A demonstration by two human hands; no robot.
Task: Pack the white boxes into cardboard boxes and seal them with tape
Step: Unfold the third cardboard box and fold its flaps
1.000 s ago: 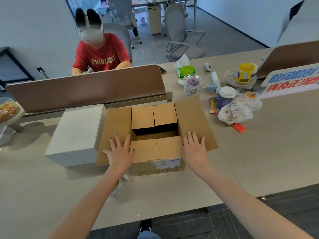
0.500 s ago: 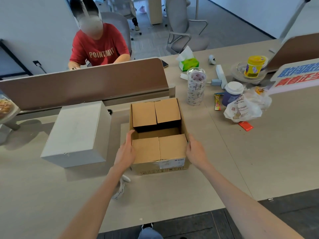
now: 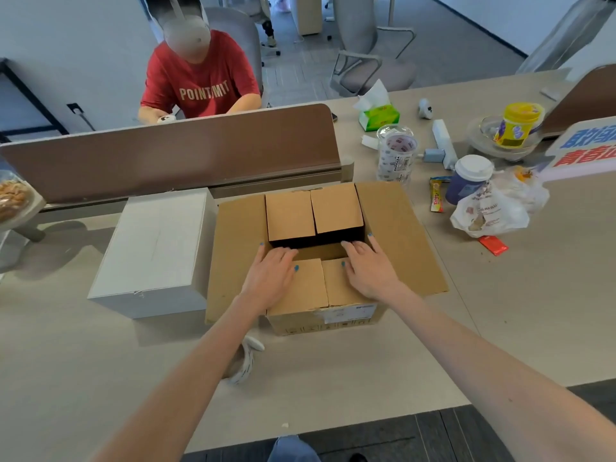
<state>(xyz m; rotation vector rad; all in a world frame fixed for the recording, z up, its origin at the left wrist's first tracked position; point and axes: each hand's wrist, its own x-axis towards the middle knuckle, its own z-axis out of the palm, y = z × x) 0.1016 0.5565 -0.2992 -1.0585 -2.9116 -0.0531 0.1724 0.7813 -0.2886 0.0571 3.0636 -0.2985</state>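
We note cardboard box [image 3: 320,320] mid-bench [image 3: 500,328], side flaps spread out. Left hand [image 3: 271,278] and right hand [image 3: 371,268] lie palm-down on near flaps, fingers [image 3: 355,246] straight, gripping nothing. White box [image 3: 156,248] sits just left, against left flap. Tape roll [image 3: 245,365] lies on bench under left forearm.

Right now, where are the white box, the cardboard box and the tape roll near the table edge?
white box [image 3: 156,241]: head view, on its top face.
cardboard box [image 3: 396,235]: head view, on its opened right flap.
tape roll [image 3: 246,361]: head view, on its visible white rim.
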